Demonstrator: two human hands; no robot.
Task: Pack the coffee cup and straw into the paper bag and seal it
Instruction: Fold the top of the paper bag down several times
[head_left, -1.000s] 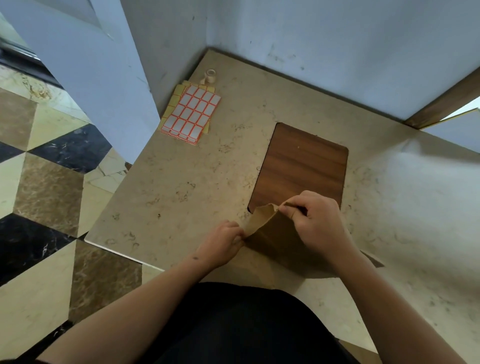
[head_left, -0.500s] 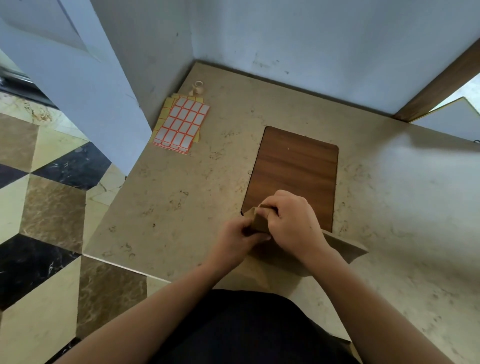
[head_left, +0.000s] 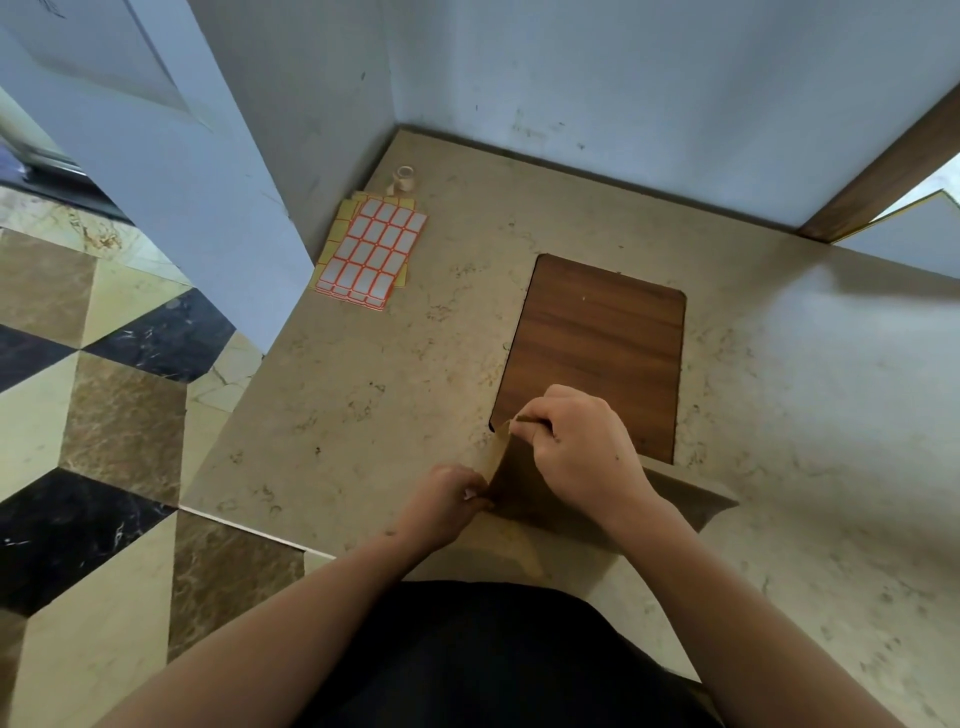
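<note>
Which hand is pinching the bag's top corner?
The right hand: it pinches the paper bag at its raised top corner, while the left hand grips the lower left edge.

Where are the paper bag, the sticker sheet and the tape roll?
paper bag (head_left: 519, 483), head view, its brown side panel between the hands
sticker sheet (head_left: 376, 249), head view, middle of the label grid
tape roll (head_left: 403, 178), head view, its ring
</note>
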